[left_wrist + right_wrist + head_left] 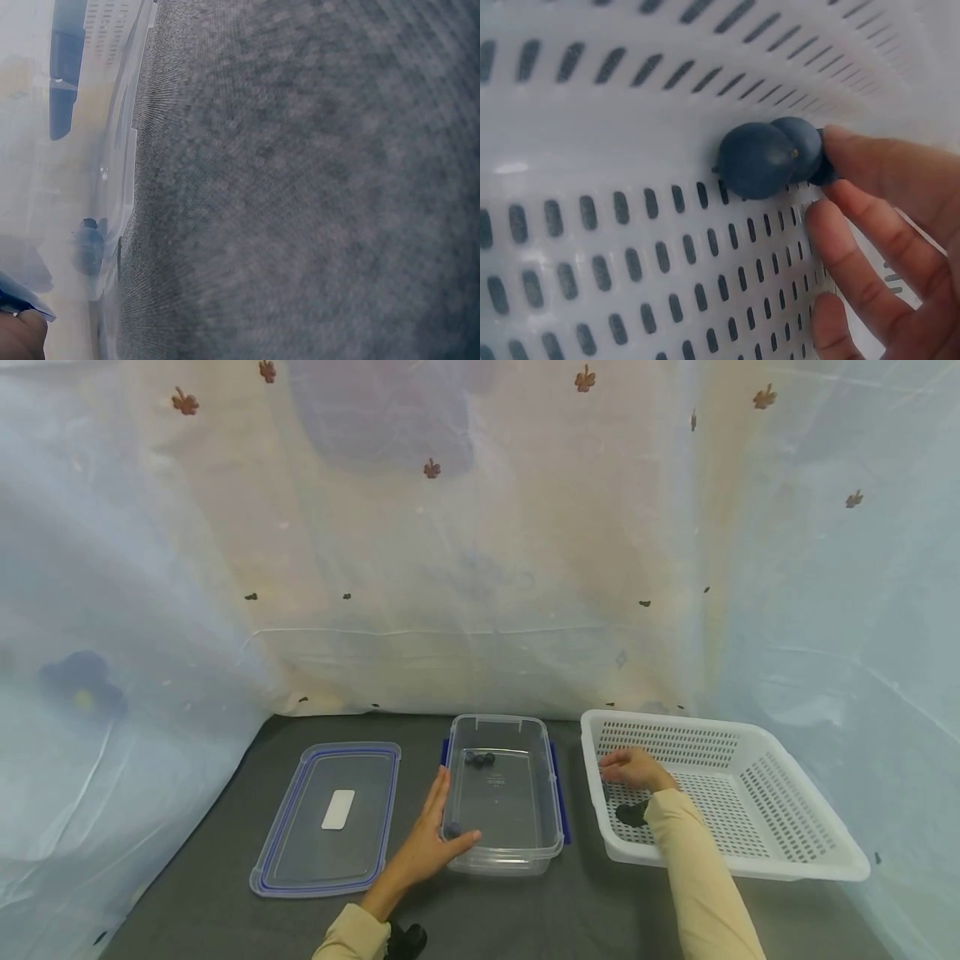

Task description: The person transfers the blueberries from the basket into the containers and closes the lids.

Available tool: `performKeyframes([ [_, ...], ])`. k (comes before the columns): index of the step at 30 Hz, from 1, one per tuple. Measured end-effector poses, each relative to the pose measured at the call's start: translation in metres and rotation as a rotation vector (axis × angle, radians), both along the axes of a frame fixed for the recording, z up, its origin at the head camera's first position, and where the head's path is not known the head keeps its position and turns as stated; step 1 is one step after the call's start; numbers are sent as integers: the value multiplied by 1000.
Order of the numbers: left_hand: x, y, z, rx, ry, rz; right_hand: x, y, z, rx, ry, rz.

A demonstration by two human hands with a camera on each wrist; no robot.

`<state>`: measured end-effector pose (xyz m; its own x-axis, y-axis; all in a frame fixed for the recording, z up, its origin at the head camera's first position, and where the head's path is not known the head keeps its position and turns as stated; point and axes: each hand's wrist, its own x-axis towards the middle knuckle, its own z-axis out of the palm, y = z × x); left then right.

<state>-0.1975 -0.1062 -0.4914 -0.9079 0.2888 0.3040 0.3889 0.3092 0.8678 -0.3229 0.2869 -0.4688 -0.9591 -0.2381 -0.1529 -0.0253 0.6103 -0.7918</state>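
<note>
My right hand (pixel 637 768) reaches into a white slotted plastic basket (pixel 810 852) at its left wall. In the right wrist view, its thumb and forefinger pinch the rearmost of a few dark blue round fruits (pixel 756 160), gathered against the basket wall; the other fingers are spread. My left hand (pixel 423 852) lies along the left side of a clear plastic food container (pixel 498 860), fingers straight and thumb over its near left corner. Inside the container are dark blue fruits (pixel 480 760) at the far end and another one (pixel 453 831) near the thumb.
A clear lid (pixel 352 852) with a blue seal and a white label lies left of the container. Blue side clasps (pixel 559 793) hang down on the container's sides. Dark grey cloth (pixel 585 910) covers the table, and patterned plastic sheeting (pixel 480 552) surrounds it at the back and sides.
</note>
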Motion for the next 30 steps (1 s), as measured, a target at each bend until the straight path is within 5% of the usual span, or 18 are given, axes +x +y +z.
performKeyframes([
  [5,0,0,2,-10,-5,2,1,2,1,11,-4,22],
  [9,-5,-2,-9,-22,0,-4,1,3,0,-1,-2,27],
  [30,-5,-2,-10,-20,2,-2,-4,-3,12,-50,91,-92],
])
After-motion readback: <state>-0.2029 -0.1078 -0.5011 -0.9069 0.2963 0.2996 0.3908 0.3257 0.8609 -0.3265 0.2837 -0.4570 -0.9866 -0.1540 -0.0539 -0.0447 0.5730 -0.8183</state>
